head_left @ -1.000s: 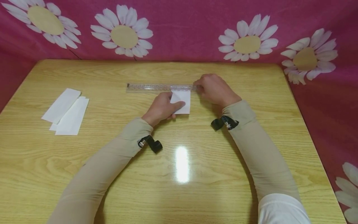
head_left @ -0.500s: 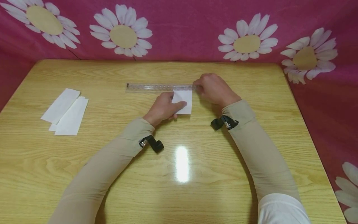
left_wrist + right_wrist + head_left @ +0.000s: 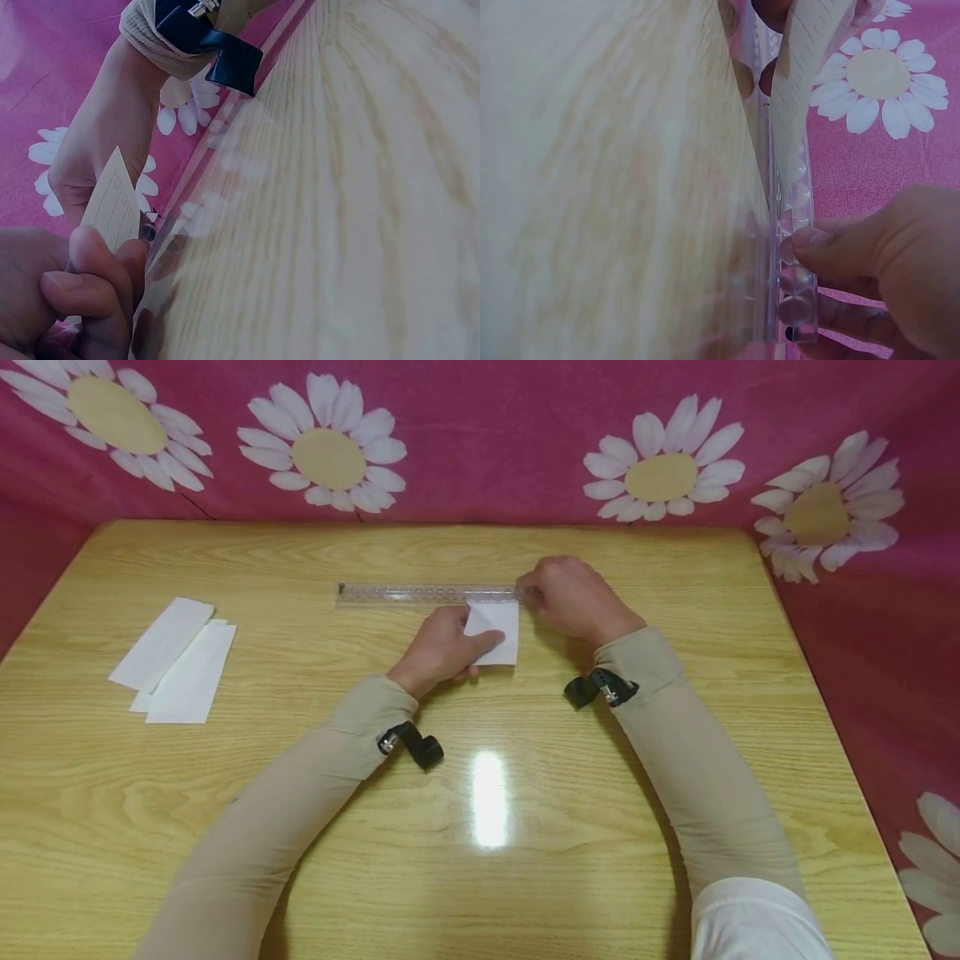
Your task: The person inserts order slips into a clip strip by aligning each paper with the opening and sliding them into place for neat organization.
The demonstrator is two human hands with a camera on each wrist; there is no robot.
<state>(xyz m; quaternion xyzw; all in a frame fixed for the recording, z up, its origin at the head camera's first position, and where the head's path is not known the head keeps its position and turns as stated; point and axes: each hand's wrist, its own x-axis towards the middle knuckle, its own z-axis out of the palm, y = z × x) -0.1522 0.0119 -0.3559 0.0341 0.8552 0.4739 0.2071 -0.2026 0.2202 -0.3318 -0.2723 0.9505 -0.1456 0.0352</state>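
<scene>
A long clear plastic strip [image 3: 405,593] with a row of round bumps lies crosswise near the back of the table. My left hand [image 3: 444,645] pinches a white piece of paper [image 3: 497,620], thumb on top and fingers beneath. The paper's far edge meets the strip; printed lines and small boxes show on its other face [image 3: 114,206] in the left wrist view. At the strip's right end my right hand [image 3: 573,597] grips it; in the right wrist view the thumb presses the side of the bumped strip [image 3: 799,285]. Some right fingers are hidden in the head view.
Several white paper slips [image 3: 176,660] lie overlapping on the left of the wooden table [image 3: 390,860]. A pink cloth with daisies [image 3: 480,435] hangs behind the table's back edge. Black straps [image 3: 420,747] with small devices sit on both wrists.
My left hand has slid slightly right along the strip with the paper, bringing it nearer my right hand. The right hand and the strip stay almost still.
</scene>
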